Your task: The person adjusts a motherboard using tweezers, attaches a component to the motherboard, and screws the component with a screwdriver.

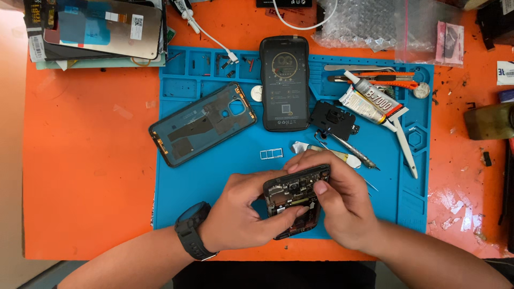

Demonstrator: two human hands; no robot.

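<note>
Single head cam, looking pretty much straight down at blue mat point(203, 176) on orange table point(91, 176), close range, maybe slightly tilted forward.

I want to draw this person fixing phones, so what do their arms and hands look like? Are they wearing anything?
Both arms are bare, with no sleeves and no gloves. The left hand has a chunky black wristwatch with a wide black strap on its wrist. The right hand wears nothing: no ring or band shows on its wrist or fingers. Fingernails are short and plain.
</note>
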